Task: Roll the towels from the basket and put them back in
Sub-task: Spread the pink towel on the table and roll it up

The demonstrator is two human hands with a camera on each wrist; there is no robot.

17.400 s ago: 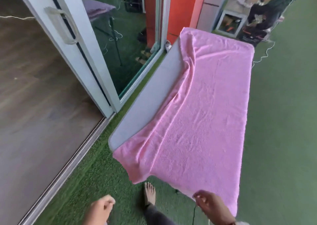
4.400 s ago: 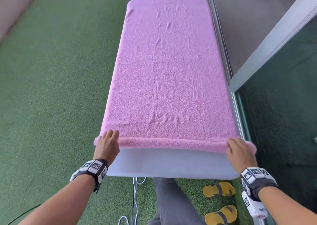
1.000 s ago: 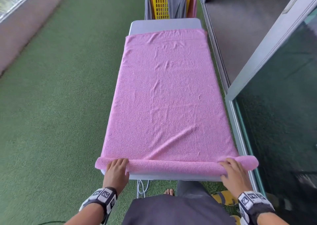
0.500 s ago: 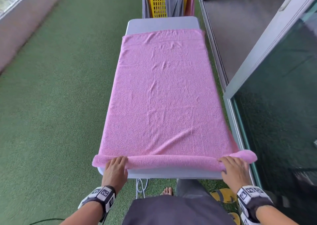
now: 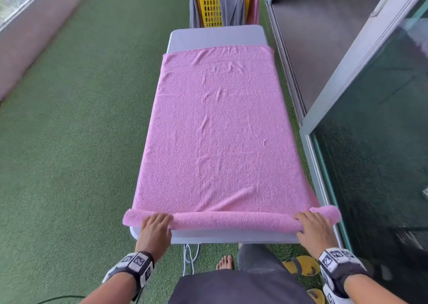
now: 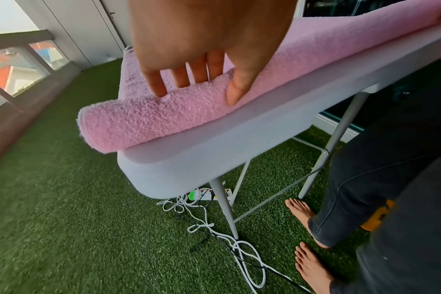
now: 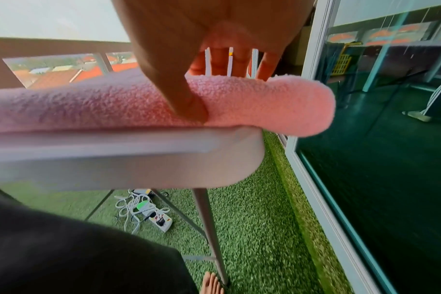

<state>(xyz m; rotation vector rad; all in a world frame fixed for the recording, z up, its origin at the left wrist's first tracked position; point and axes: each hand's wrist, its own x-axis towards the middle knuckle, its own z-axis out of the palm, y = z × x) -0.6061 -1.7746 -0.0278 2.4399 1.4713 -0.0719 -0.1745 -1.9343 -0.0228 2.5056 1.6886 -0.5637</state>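
Note:
A pink towel point(image 5: 215, 130) lies flat along a white folding table point(image 5: 217, 37), its near end wound into a thin roll point(image 5: 231, 220) at the table's near edge. My left hand point(image 5: 155, 225) grips the roll's left end, fingers point(image 6: 156, 83) over the top and thumb against the near side. At the roll's other end my right hand point(image 5: 315, 227) holds it the same way, thumb point(image 7: 189, 103) pressed into its front. Both roll ends stick out past the table's corners. A yellow basket point(image 5: 208, 4) with grey towels draped over it stands beyond the table's far end.
A glass sliding door and its frame point(image 5: 347, 83) run close along the table's right side. Under the table lie a power strip point(image 6: 209, 196) and white cables point(image 6: 239, 250). Yellow sandals point(image 5: 301, 266) and my bare feet are on the artificial grass point(image 5: 69, 141).
Since 4.4 s ago the towel has slid toward me, baring the table's far end, and the roll sits at the near edge. Over the last second both hands stay on the roll ends.

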